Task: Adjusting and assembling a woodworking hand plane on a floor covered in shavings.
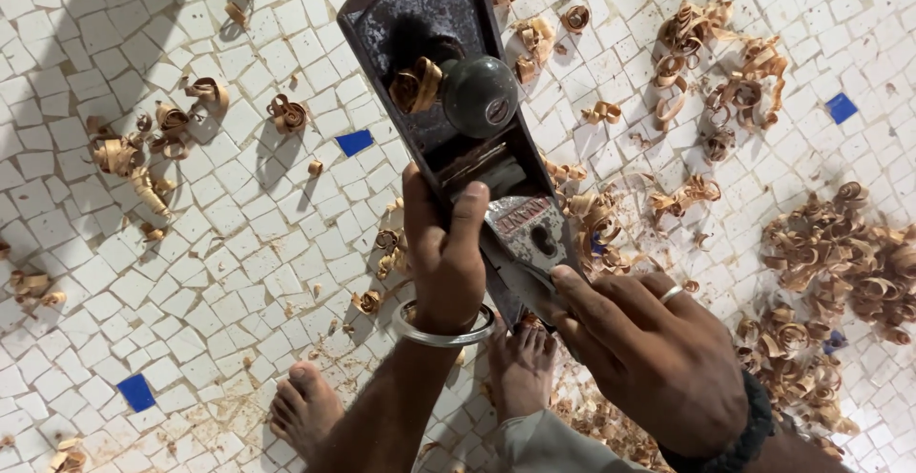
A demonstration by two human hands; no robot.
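Note:
I hold a dark metal hand plane up over the floor, its sole pointing away from me. A round dark green knob sits near its middle, with a curled wood shaving beside it. My left hand, with a metal bangle on the wrist, grips the plane's left side, thumb laid along the body. My right hand, with a ring on one finger, closes around the rear part near the silver lever cap.
Below is a floor of broken white tiles with a few blue pieces. Several wood shavings lie scattered, thickest at the right. My bare feet stand at the bottom edge.

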